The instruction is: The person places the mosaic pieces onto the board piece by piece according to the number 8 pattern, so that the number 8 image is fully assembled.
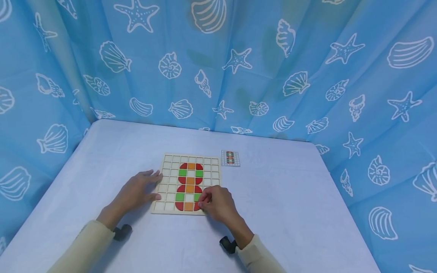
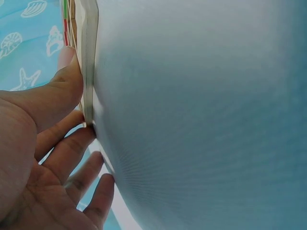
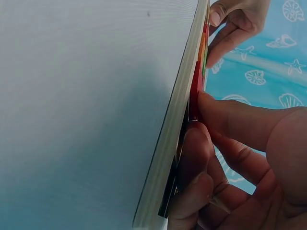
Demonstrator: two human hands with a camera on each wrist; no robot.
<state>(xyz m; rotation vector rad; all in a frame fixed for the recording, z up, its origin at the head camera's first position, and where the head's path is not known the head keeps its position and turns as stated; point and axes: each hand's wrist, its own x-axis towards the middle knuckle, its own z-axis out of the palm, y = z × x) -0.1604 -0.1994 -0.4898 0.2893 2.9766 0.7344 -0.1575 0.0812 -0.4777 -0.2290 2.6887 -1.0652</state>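
Note:
A pale wooden grid board (image 1: 213,169) lies on the table, with red, orange and green tiles set in a figure-eight pattern. My right hand (image 1: 220,204) is over its lower right part, where thumb and forefinger pinch a red rounded tile (image 1: 196,206) at the pattern's bottom right corner. In the right wrist view the red tile (image 3: 194,91) shows between thumb and fingertips, close against the board. My left hand (image 1: 136,191) rests at the board's left edge, thumb and forefinger spread apart and touching the rim. Its other fingers extend loosely in the left wrist view.
A small printed card (image 1: 230,158) with the same figure-eight pattern lies just beyond the board's upper right corner. White cloth covers the table (image 1: 290,197). A blue curtain (image 1: 205,68) with seashell and starfish prints hangs behind and at both sides.

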